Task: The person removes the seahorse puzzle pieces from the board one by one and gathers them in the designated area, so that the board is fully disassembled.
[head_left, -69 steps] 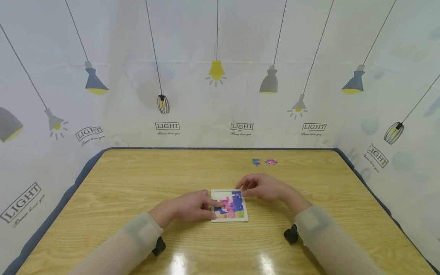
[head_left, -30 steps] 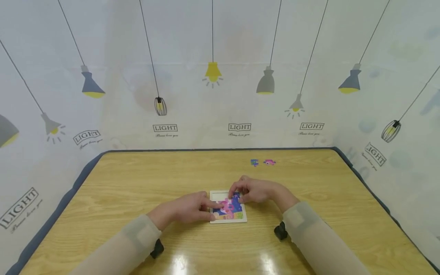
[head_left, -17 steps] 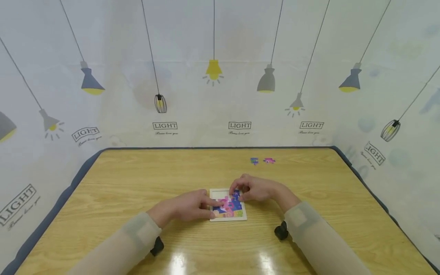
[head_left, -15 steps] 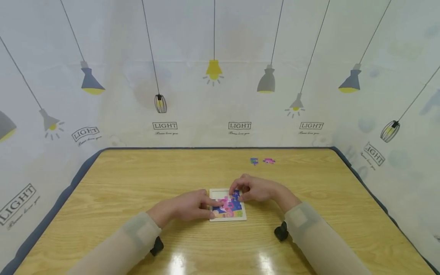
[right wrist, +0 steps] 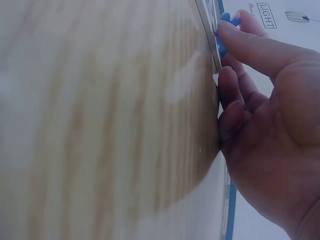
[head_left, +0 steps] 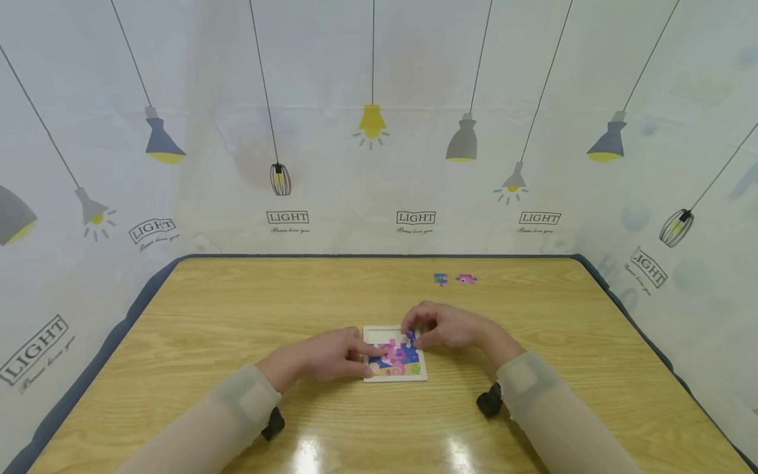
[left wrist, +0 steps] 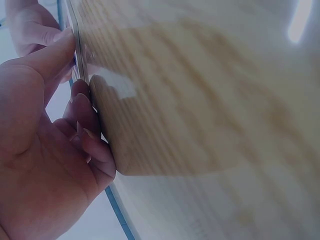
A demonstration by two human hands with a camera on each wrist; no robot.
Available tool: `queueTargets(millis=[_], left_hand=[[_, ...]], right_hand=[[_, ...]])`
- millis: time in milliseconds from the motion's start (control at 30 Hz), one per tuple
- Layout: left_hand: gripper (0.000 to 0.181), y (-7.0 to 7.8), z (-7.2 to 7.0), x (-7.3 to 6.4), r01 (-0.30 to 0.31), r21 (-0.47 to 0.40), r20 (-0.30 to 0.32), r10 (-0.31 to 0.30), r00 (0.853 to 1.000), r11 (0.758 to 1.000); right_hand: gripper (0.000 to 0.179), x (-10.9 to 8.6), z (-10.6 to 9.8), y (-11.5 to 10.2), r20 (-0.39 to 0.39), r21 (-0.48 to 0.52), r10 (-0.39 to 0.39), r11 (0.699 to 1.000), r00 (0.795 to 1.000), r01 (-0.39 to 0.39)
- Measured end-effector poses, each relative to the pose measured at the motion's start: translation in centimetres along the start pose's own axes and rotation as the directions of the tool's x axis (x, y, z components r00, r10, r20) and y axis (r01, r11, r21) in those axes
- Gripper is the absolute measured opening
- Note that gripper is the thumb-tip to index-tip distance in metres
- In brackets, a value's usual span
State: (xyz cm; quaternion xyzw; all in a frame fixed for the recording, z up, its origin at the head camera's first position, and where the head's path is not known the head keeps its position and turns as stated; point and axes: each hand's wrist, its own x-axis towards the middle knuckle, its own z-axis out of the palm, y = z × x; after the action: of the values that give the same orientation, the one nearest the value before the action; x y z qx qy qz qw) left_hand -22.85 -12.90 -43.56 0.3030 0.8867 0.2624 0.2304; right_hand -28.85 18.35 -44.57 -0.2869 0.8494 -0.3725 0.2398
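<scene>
A small white-framed jigsaw tray (head_left: 395, 378) lies on the table, showing a pink creature on blue, with a white bare strip at its upper left. My left hand (head_left: 331, 354) lays its index fingertip on the pink part of the picture (head_left: 395, 355), its thumb at the lower left corner. In the left wrist view its other fingers bend against the tabletop. My right hand (head_left: 453, 326) pinches a dark blue puzzle piece (head_left: 410, 336) between thumb and index finger, tilted over the tray's upper right corner. The right wrist view shows that blue piece (right wrist: 222, 47) beside the thumb.
Two loose puzzle pieces lie farther back on the wooden table (head_left: 266, 296): a blue-green one (head_left: 441, 279) and a pink one (head_left: 466, 279). A pale curtain (head_left: 331, 131) printed with lamps surrounds the table's back and sides.
My right hand has come in over the tray's upper right corner and taken hold of the blue piece there, which now stands tilted instead of flat. The left hand keeps its place.
</scene>
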Motion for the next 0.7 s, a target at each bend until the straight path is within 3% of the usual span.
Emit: queueTargets(millis=[267, 700], left_hand=[[0.045, 0.03, -0.12, 0.01, 0.017, 0.014, 0.003, -0.017, 1.000, 1.000], [0.046, -0.02, -0.16, 0.01, 0.017, 0.027, 0.007, -0.017, 1.000, 0.999]], right_hand=[[0.022, -0.11, -0.55, 0.57, 0.002, 0.128, -0.012, 0.992, 1.000, 0.012], [0.013, 0.26, -0.64, 1.14, -0.012, 0.169, -0.036, 0.985, 0.999, 0.037]])
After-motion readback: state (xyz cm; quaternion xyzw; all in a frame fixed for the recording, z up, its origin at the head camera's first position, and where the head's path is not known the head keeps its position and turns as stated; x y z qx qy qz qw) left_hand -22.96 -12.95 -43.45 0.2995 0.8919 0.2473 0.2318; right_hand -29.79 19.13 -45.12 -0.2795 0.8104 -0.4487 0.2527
